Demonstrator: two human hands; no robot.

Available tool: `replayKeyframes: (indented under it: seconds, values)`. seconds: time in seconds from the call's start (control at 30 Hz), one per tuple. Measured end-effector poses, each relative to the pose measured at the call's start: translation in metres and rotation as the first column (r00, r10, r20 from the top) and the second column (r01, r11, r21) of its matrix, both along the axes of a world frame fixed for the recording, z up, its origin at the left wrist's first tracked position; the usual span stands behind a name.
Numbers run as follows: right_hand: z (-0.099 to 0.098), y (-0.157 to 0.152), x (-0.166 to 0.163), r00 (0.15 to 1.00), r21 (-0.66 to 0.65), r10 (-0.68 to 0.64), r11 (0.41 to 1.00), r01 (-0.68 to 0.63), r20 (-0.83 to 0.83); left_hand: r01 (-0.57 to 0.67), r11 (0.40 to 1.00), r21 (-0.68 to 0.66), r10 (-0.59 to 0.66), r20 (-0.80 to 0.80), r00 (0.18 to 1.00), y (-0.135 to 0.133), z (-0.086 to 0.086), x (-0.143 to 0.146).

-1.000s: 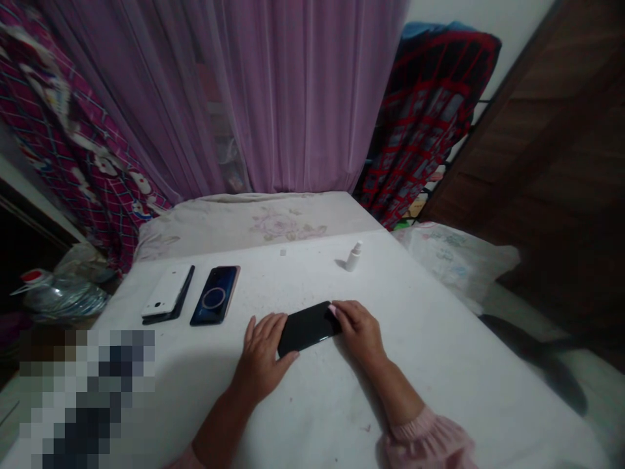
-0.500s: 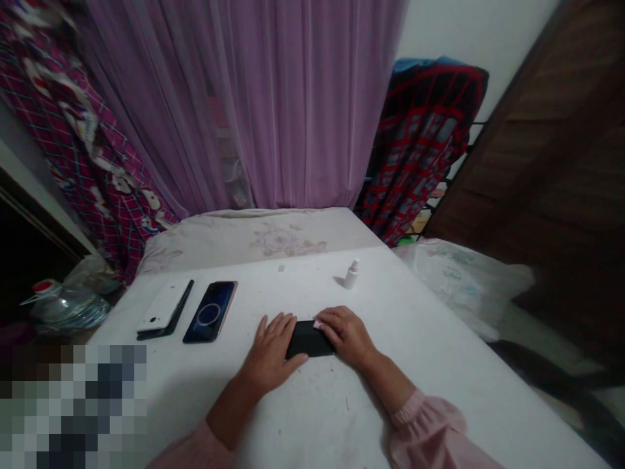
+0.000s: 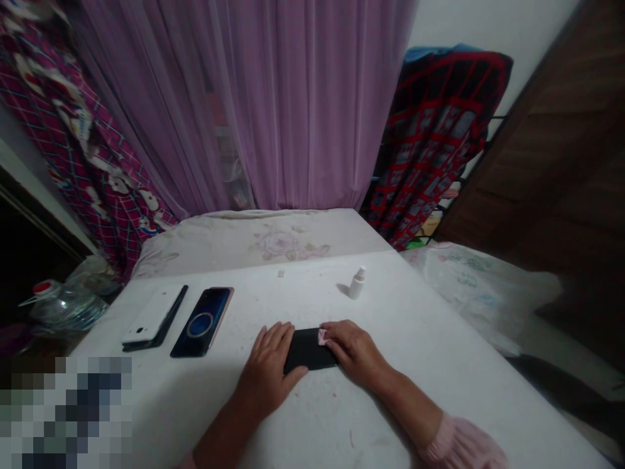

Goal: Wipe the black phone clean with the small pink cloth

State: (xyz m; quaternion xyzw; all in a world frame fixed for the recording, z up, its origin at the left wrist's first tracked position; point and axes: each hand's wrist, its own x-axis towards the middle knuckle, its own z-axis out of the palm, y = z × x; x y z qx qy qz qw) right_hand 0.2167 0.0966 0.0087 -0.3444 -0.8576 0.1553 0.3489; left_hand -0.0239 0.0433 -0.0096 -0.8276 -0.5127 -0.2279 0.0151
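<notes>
A black phone [image 3: 308, 352] lies flat on the white-covered surface, its long side running left to right. My left hand [image 3: 271, 365] grips its left end, with the fingers at the far corner and the thumb along the near edge. My right hand [image 3: 355, 352] rests over the right end and pinches a small pink piece of cloth [image 3: 323, 337] against the phone's face. The fingertips of the right hand partly hide that cloth. Beyond the right hand a small white bottle [image 3: 357, 284] stands upright.
At the left lie a dark blue phone [image 3: 202, 322] on another device and a white phone [image 3: 152, 316] over a dark one. A small pale square [image 3: 280, 273] lies farther back. Purple curtains [image 3: 312, 111] hang behind. A water bottle [image 3: 66, 306] and plastic bag [image 3: 478, 286] flank the surface.
The pink cloth has slid slightly toward me on the black phone with my right hand, and more of it shows. My left hand keeps its hold. The view has shifted a little.
</notes>
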Motion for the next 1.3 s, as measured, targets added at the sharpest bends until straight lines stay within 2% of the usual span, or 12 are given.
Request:
replayKeyframes:
  seconds: [0.23, 0.47, 0.67, 0.8, 1.0, 1.13, 1.23, 1.3]
  values:
    - [0.008, -0.003, 0.009, 0.996, -0.073, 0.091, 0.993, -0.09, 0.01, 0.007, 1.0, -0.009, -0.007, -0.003, 1.0, 0.003, -0.003, -0.002]
    - [0.011, -0.005, 0.008, 0.996, -0.093, 0.086, 0.992, -0.085, 0.006, 0.027, 1.0, -0.006, -0.027, -0.005, 1.0, 0.004, -0.004, -0.004]
    - [0.009, -0.002, 0.009, 0.999, -0.135, 0.037, 0.99, -0.035, 0.01, 0.024, 1.0, -0.021, -0.024, -0.016, 1.0, 0.004, -0.001, -0.005]
    - [0.003, 0.0, 0.007, 1.0, -0.108, 0.002, 0.994, -0.003, -0.006, 0.037, 0.999, -0.024, -0.038, -0.006, 0.999, 0.005, 0.0, -0.005]
    - [-0.001, 0.002, -0.003, 0.984, -0.126, -0.18, 0.976, 0.178, -0.008, 0.049, 0.999, -0.01, -0.049, 0.02, 0.999, 0.006, -0.002, -0.005]
    - [0.009, 0.001, 0.003, 0.996, -0.189, -0.074, 0.98, 0.064, -0.046, 0.048, 0.999, 0.015, -0.048, 0.02, 0.999, 0.006, -0.002, -0.005]
    - [0.02, 0.0, 0.012, 0.996, -0.263, 0.043, 0.963, -0.061, -0.074, 0.046, 0.999, 0.024, -0.046, 0.016, 0.999, 0.005, -0.002, -0.004]
    - [0.023, 0.0, 0.015, 0.994, -0.29, 0.082, 0.952, -0.098, -0.066, 0.043, 0.999, 0.027, -0.043, 0.015, 0.999, 0.005, -0.002, -0.004]
